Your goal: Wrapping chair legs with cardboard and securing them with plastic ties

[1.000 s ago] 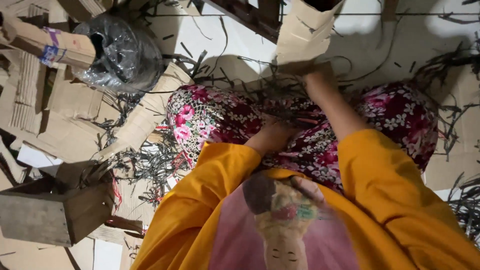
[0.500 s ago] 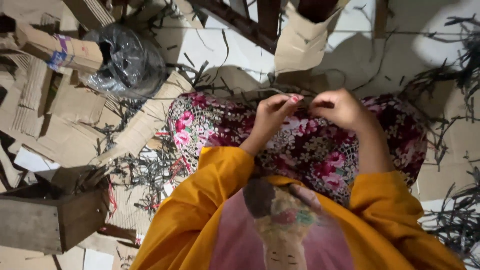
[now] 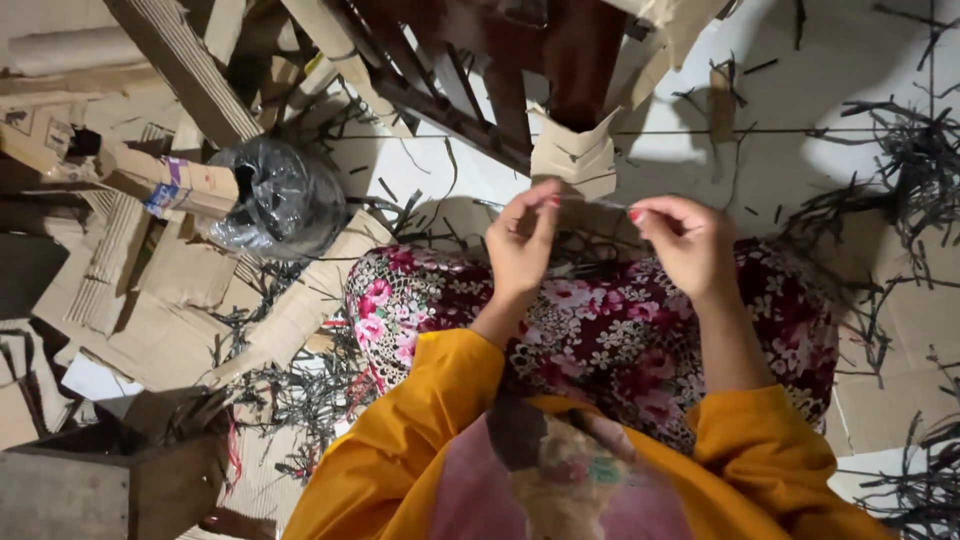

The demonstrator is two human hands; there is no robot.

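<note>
Hands up in front of the body, over a lap covered by a flowered skirt [image 3: 600,330]. Left hand [image 3: 520,243] closed to a narrow pinch, thumb against fingertips, on one end of a thin strand [image 3: 590,203]. Right hand [image 3: 688,243] pinched in the same narrow way on the other end. Strand stretched almost level between the two hands, just above the skirt and just below a folded cardboard piece [image 3: 575,155]. Too fine to tell the material, or whether truly tight or a little slack.

Behind the cardboard piece, a dark wooden frame [image 3: 470,95]. To the left, a black plastic bag [image 3: 285,205] beside flat cardboard sheets [image 3: 150,290], and a wooden box [image 3: 110,485] in the lower corner. Dark thin strips [image 3: 915,160] scattered on the pale floor, thick on the right side and also around the skirt.

Possible trouble, as a judgement only: easy to lose such a fine strand if one pinch loosens, and hard to find again among so many strips of similar look on the skirt and floor. Too strong a pull from both sides likely to snap it. Also close to the cardboard piece, so some risk of catching on its edge if lifted higher. Dim light and deep shadows not helping with so small a thing.
</note>
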